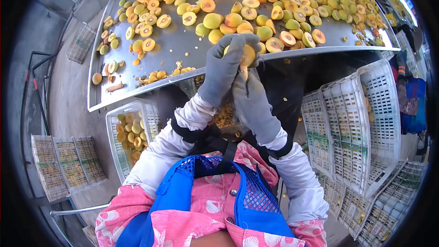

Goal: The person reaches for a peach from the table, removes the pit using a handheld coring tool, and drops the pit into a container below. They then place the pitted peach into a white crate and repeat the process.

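Both my hands wear grey gloves and meet just over the near edge of the metal table (183, 43). Closed around a yellow peach (248, 56) is my left hand (224, 66); its fingers cover part of the fruit. Just below, my right hand (254, 103) is closed on a small pale-handled tool (244, 72), pointing up against the peach. The tool's working end is hidden. Beyond my hands lie many peaches, some whole and some cut in half, including a halved peach (275, 45) near the rim.
Peach pieces fill a white crate (111, 123) at lower left. Stacked white crates (347, 128) stand at right, another crate (68, 164) at far left. A short brown stick (115, 88) and scraps (160, 75) lie on the table. Someone in blue (414, 105) is at far right.
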The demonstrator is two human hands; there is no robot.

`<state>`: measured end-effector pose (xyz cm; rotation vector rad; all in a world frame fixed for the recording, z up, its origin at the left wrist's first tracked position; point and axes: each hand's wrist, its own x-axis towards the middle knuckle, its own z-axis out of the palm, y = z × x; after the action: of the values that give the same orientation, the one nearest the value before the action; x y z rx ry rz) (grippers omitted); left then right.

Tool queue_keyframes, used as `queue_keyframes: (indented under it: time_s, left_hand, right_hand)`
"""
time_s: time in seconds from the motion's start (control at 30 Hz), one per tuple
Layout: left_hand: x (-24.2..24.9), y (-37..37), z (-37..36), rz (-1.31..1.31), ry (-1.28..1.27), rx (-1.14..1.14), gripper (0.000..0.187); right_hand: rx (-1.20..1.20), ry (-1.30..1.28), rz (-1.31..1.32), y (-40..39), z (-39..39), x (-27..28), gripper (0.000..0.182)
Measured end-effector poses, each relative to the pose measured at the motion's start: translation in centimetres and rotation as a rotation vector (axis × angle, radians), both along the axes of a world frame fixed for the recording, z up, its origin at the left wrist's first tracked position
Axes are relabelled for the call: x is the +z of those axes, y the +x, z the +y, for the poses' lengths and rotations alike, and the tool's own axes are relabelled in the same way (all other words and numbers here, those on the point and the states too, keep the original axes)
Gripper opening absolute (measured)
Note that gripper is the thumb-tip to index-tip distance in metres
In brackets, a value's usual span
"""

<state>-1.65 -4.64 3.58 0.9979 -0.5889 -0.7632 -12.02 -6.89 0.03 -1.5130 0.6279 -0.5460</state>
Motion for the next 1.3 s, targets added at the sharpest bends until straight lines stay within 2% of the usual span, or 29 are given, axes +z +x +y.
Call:
queue_keyframes:
  time_s: [0.07,0.1,0.17,0.2,0.27,0.3,0.37,0.4,0.43,0.5,0.53,0.6,0.63,0.7,0.77,0.83,0.9,0.97,1.03,1.07,1.13,1.17,1.23,1.27,1.3]
  left_hand:
    - [0.1,0.0,-0.2,-0.024,0.010,0.034,0.037]
    - [0.4,0.4,-0.1,-0.092,0.057,0.011,0.037]
    - [1.1,0.7,-0.1,-0.150,0.105,-0.015,0.037]
    - [1.8,0.9,-0.2,-0.123,0.178,-0.038,0.036]
    - [2.4,1.0,-0.4,-0.143,0.276,-0.004,0.031]
    - [2.0,1.4,-0.9,-0.156,0.266,-0.001,0.031]
    - [0.2,1.8,-0.9,-0.255,0.195,-0.064,0.033]
    - [1.3,1.6,-0.7,-0.211,0.171,-0.162,0.034]
    - [1.2,1.8,-0.5,-0.205,0.172,-0.162,0.034]
    - [1.1,2.5,-0.5,-0.075,-0.022,-0.353,0.035]
    - [1.1,2.3,-0.5,-0.077,-0.021,-0.356,0.035]
    - [0.9,1.2,-0.8,0.045,0.199,-0.114,0.038]
    - [0.7,1.1,-1.0,0.047,0.199,-0.114,0.038]
    - [0.3,1.0,-0.8,-0.157,0.094,-0.100,0.033]
    - [0.8,1.8,-0.7,-0.189,0.117,-0.169,0.032]
    - [1.6,2.0,-1.1,-0.078,0.379,-0.281,0.032]
    - [1.0,2.1,-1.7,-0.128,0.331,-0.296,0.034]
    - [0.2,2.2,-1.3,-0.157,0.312,-0.301,0.035]
    - [1.0,2.8,-1.6,-0.358,0.247,-0.427,0.044]
    - [1.4,2.3,-1.6,-0.362,0.241,-0.424,0.044]
    - [2.3,0.6,-1.2,0.257,-0.142,-0.219,0.053]
    - [1.6,0.4,-0.8,0.252,-0.143,-0.219,0.053]
    - [0.6,-0.1,-0.2,-0.271,-0.177,-0.110,0.050]
    - [0.3,0.1,0.1,-0.138,-0.121,-0.139,0.047]
    - [0.6,0.0,0.2,-0.131,-0.124,-0.131,0.047]
  right_hand:
    - [0.159,0.564,0.110,-0.9,-0.4,4.4,0.032]
    - [0.152,0.562,0.105,-0.9,-0.6,4.9,0.032]
    - [0.217,0.739,0.111,-1.1,-0.9,5.3,0.032]
    - [0.213,0.734,0.112,-0.9,-0.7,4.5,0.032]
    - [0.062,0.275,0.102,0.2,0.0,2.5,0.032]
    - [0.064,0.264,0.090,0.3,-0.4,3.4,0.032]
    - [0.179,0.702,0.130,-0.8,-0.7,5.7,0.034]
    - [0.197,0.799,0.152,-1.2,-1.1,6.0,0.034]
    - [0.195,0.801,0.158,-1.2,-1.1,5.8,0.034]
    - [0.187,0.701,0.109,-0.9,-0.9,5.2,0.035]
    - [0.185,0.702,0.105,-0.7,-0.7,5.0,0.035]
    - [0.082,0.541,0.153,-0.3,-0.4,4.8,0.039]
    - [0.082,0.541,0.155,-0.6,-0.7,4.9,0.039]
    - [0.229,0.794,0.147,-1.5,-1.1,5.2,0.033]
    - [0.185,0.740,0.160,-1.3,-0.6,4.9,0.032]
    - [0.128,0.684,0.166,-1.1,-0.3,4.5,0.032]
    - [0.098,0.789,0.108,-0.8,-0.5,4.2,0.033]
    - [0.166,0.846,0.151,-1.4,-0.7,4.6,0.034]
    - [0.175,0.911,0.082,-1.7,-0.8,4.8,0.042]
    - [0.177,0.904,0.081,-1.7,-0.9,5.1,0.042]
    - [0.152,0.941,0.087,-1.5,-1.1,5.4,0.038]
    - [0.154,0.939,0.083,-1.7,-1.1,5.6,0.038]
    - [0.248,0.943,0.101,-2.3,-0.9,5.9,0.040]
    - [0.246,0.946,0.113,-2.5,-0.8,5.6,0.040]
    - [0.243,0.877,0.103,-2.5,-0.8,5.3,0.041]
